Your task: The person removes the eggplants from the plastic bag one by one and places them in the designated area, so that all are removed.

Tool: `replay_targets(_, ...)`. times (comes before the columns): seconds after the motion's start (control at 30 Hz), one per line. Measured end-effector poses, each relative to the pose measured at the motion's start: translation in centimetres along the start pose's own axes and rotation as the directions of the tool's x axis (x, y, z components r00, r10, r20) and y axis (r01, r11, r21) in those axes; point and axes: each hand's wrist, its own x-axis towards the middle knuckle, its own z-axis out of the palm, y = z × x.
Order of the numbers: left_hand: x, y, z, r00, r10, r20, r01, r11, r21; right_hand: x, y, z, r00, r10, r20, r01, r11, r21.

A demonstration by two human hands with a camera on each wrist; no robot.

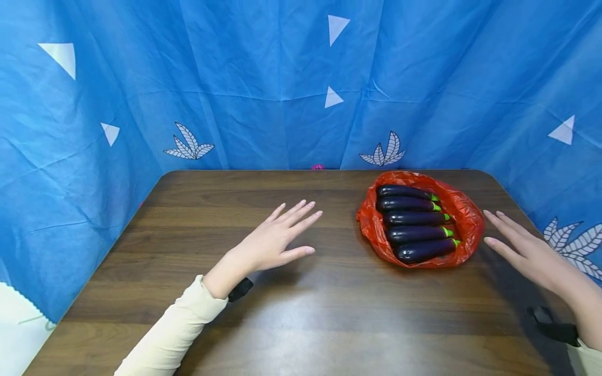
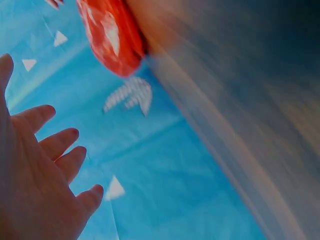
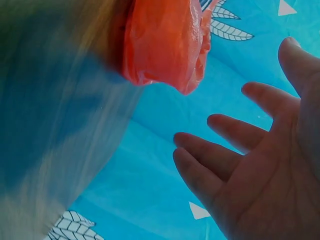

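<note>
Several dark purple eggplants [image 1: 416, 218] with green stem ends lie side by side in a red plastic bag [image 1: 472, 225], its mouth spread wide, at the table's back right. My right hand [image 1: 531, 256] is just right of the bag, fingers extended, holding nothing. To the left of the bag, over the middle of the table, my left hand [image 1: 270, 243] is stretched out with fingers spread and nothing in it. Both wrist views show the outside of the red bag [image 2: 112, 37] beyond the fingers; the eggplants are hidden there.
The bag stands on a dark wood-grain table [image 1: 329, 313] with rounded back corners. A blue curtain [image 1: 263, 62] with white triangles and leaf prints hangs behind and at both sides. A whitish cloth [image 1: 21, 329] shows at the lower left.
</note>
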Motion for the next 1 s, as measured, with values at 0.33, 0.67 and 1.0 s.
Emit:
replay_targets(0.33, 5.1, 3.3, 1.5, 0.994, 0.097, 0.053, -0.092, 0.990, -0.104, 0.9, 0.3, -0.3, 0.999, -0.038, 0.026, 0.036, 0.997, 0.074)
replay_targets(0.67, 9.0, 6.0, 2.9, 0.993, 0.106, 0.046, -0.084, 0.936, -0.341, 1.1, 1.8, 0.1, 0.987, -0.069, -0.144, 0.084, 0.991, 0.100)
replay_targets(1.0, 12.0, 7.7, 5.0, 0.991, 0.125, -0.041, -0.128, 0.838, -0.530, 2.0, 2.9, 1.3, 0.979, -0.060, -0.193, 0.106, 0.965, 0.239)
